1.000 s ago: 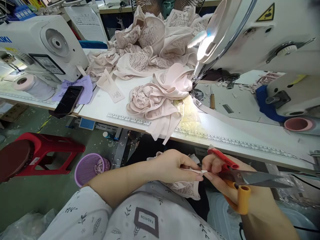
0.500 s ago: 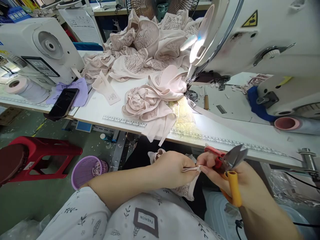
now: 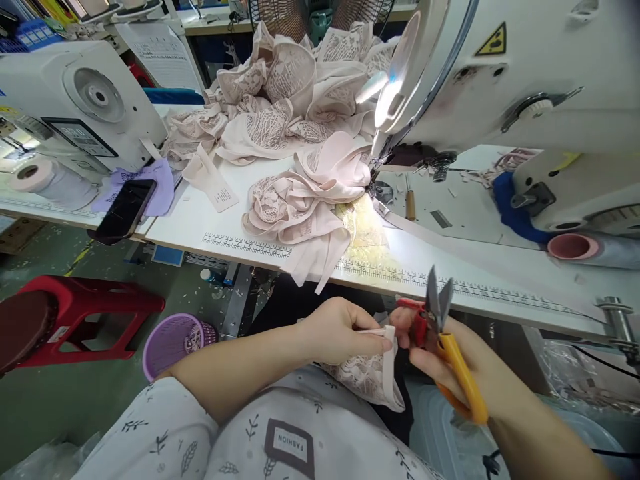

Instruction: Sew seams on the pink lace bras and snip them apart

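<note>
Over my lap, my left hand pinches the edge of a pale pink lace bra between thumb and fingers. Part of the bra hangs below that hand, and a short strip end sticks out past the thumb. Just to the right, my right hand holds a pair of scissors with red and orange handles. Their blades point up and stand slightly apart, clear of the fabric. The right fingertips are close to the strip end but look apart from it.
A sewing machine stands at the right, its lamp lit over a bra on the white table. More bras are heaped behind. A phone lies at the left edge. A purple basket and red stool stand below.
My right hand has let go of the bra's edge and drawn slightly away. The scissors have turned from pointing right to pointing up. My left hand keeps its pinch.
</note>
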Demonstrator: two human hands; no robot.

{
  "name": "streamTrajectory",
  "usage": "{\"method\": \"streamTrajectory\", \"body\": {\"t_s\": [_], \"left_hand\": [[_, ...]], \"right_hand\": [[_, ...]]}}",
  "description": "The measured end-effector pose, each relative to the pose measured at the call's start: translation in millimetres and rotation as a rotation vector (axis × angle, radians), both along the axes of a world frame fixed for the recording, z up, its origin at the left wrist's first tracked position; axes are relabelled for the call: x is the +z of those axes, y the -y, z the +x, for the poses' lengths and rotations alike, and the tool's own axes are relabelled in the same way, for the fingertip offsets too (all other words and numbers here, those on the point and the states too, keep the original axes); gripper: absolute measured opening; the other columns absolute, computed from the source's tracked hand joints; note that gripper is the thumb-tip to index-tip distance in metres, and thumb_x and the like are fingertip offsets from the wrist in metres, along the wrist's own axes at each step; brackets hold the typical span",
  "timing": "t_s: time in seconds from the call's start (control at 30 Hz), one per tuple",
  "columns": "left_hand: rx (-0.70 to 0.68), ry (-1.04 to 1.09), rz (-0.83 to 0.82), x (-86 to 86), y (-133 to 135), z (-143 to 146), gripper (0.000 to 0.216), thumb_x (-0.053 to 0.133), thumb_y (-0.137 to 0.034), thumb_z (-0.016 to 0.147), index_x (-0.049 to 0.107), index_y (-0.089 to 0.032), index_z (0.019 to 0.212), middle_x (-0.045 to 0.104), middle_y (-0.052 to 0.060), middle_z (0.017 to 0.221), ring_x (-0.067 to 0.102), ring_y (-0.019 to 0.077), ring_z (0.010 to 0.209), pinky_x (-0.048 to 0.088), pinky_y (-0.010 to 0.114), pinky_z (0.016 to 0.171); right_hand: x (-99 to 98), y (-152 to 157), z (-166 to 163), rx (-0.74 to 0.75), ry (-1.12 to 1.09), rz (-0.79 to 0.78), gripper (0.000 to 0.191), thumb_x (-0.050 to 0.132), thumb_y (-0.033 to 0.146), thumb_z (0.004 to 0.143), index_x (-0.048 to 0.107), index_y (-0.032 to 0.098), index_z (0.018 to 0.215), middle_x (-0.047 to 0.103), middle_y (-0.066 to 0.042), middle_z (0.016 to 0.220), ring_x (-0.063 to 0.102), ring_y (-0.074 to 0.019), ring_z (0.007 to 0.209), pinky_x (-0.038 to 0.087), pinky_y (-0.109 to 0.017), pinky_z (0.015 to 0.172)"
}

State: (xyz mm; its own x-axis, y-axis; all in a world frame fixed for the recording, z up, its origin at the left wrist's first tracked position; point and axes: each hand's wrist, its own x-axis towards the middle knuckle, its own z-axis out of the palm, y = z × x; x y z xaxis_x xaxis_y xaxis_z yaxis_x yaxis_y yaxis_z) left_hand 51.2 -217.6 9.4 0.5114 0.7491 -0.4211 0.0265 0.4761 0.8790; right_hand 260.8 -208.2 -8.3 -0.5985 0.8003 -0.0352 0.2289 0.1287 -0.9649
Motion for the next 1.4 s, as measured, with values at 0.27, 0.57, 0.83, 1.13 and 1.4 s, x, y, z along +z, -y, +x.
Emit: {"method": "streamTrajectory", "body": {"t_s": [0.27,0.57,0.83,1.13,1.4], "left_hand": [[0.035,-0.042,-0.150,0.3,-7,-10,0.039,0.078,-0.044,0.056,0.055,-0.013,0.059,0.030,-0.008,0.044,0.024,0.0020,0.037,0.013,0.019,0.036],[-0.002,-0.102,-0.222,3.9,-16,-13,0.037,0.081,-0.042,0.052,0.059,-0.013,0.060,0.034,-0.009,0.043,0.026,0.0021,0.032,0.018,0.018,0.030],[-0.011,-0.088,-0.261,5.1,-20,-14,0.039,0.083,-0.041,0.048,0.056,-0.014,0.056,0.032,-0.009,0.041,0.025,0.0019,0.033,0.017,0.018,0.029],[-0.011,-0.070,-0.253,8.5,-25,-13,0.026,0.077,-0.029,0.056,0.057,-0.014,0.054,0.037,-0.008,0.040,0.029,0.0024,0.034,0.019,0.018,0.032],[-0.033,-0.065,-0.204,1.5,-25,-16,0.022,0.072,-0.031,0.061,0.060,-0.013,0.061,0.038,-0.007,0.045,0.030,0.0030,0.037,0.020,0.019,0.035]], "right_hand": [[-16.5,17,21,0.263,0.204,-0.065,0.059,0.035,0.076,0.082,0.051,0.020,0.084,0.046,-0.003,0.073,0.040,-0.0157,0.064,0.041,-0.027,0.055],[-9.3,19,9,0.313,0.331,0.025,0.062,0.024,0.080,0.082,0.042,0.020,0.078,0.044,-0.001,0.070,0.036,-0.0138,0.061,0.030,-0.026,0.053],[-15.0,21,10,0.213,0.355,0.014,0.063,0.029,0.080,0.081,0.042,0.020,0.071,0.045,-0.001,0.065,0.036,-0.0129,0.057,0.030,-0.025,0.049],[-18.0,20,-4,-0.033,0.330,0.102,0.061,0.051,0.080,0.070,0.050,0.020,0.066,0.041,0.000,0.056,0.042,-0.0150,0.056,0.038,-0.025,0.048],[-33.9,27,-2,-0.049,0.303,0.073,0.056,0.041,0.069,0.084,0.040,0.020,0.058,0.035,0.001,0.055,0.034,-0.0126,0.052,0.032,-0.024,0.045]]}}
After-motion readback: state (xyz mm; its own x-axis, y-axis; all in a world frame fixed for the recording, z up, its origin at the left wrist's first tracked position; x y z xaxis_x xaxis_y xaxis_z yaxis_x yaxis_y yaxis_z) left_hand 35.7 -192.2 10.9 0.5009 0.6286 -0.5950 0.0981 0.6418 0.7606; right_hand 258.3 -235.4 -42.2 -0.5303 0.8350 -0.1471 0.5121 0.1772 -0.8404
